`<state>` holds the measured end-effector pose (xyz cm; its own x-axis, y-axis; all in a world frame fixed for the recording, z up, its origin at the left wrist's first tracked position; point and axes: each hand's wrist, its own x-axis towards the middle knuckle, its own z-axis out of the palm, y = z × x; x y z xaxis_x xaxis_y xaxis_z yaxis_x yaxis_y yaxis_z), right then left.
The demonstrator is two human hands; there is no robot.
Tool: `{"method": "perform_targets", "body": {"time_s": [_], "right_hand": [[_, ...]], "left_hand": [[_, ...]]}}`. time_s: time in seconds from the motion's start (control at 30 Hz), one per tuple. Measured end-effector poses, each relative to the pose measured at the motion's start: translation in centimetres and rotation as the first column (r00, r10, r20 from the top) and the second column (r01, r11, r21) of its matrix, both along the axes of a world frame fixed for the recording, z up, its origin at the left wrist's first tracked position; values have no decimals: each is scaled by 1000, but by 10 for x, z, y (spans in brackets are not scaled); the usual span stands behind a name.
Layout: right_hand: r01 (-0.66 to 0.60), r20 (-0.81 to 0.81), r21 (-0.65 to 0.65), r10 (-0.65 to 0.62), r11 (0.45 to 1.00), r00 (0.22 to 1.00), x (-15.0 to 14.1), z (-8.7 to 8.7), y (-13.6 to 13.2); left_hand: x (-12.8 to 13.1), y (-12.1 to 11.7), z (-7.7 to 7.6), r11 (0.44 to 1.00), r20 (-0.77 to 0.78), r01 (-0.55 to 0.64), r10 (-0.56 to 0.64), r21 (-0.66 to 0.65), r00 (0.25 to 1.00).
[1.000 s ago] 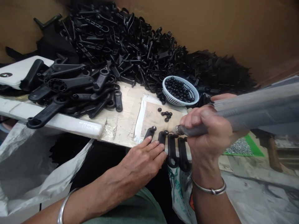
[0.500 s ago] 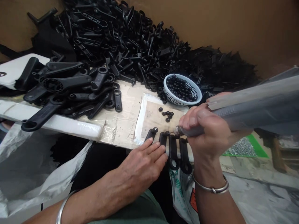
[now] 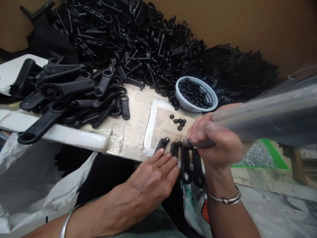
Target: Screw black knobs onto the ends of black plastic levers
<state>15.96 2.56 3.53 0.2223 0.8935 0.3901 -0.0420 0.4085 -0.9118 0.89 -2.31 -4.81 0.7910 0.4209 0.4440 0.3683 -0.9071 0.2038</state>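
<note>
My left hand [image 3: 155, 177] lies flat with fingers stretched out, pressing on two black plastic crank-shaped arms [image 3: 174, 149] at the table's front edge. Two more black arms [image 3: 185, 165] lie beside them in a row, their ringed ends sticking out over the edge. Small black round knobs sit at the far ends of the left arms. My right hand [image 3: 220, 138] is wrapped round a grey electric screwdriver [image 3: 267, 115], blurred by motion. Its tip points down at the far end of the third arm; whether they touch is hard to tell.
Several loose black knobs [image 3: 180, 121] lie on the white-bordered board [image 3: 149, 132]. Behind them stands a light-blue basket [image 3: 214, 99] of knobs. A green tray [image 3: 274, 155] with screws is at right. Black parts [image 3: 138, 43] are heaped behind, with more arms [image 3: 64, 89] at left.
The screwdriver's tip has shifted slightly left and down, from beside the third arm's end to over it. My left hand stays on the arms. The whole view has moved a little.
</note>
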Motion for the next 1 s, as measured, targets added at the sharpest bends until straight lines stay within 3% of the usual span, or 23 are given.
{"method": "perform_targets", "body": {"time_s": [0.13,0.23,0.3,0.43,0.57,0.7,0.83,1.0], "right_hand": [[58,-21,118,-55,991,998,0,-6,-3],[88,-8,105,-87,991,996,4,-5,-6],[107,-13,93,-106,990,994,10,1,-9],[175,-52,238,-167,955,985,15,25,-14],[184,-52,213,-177,959,983,2,37,-14],[213,-101,142,-200,967,975,-18,23,-8],[157,-111,135,-142,978,984,-27,9,-4],[157,-97,133,-145,979,985,-28,9,-1]], "left_hand": [[1,-1,0,1000,-7,-17,17,4,1000],[2,-3,1,1000,-36,-24,23,-16,999],[3,-4,3,999,-57,-25,23,-33,998],[2,-4,5,999,-35,-33,32,-31,999],[3,-4,6,999,-19,-38,37,-31,999],[5,-4,6,998,-9,-33,33,-50,999],[8,-4,6,998,15,-47,48,-42,999],[7,-5,9,998,16,-54,55,-28,998]]}}
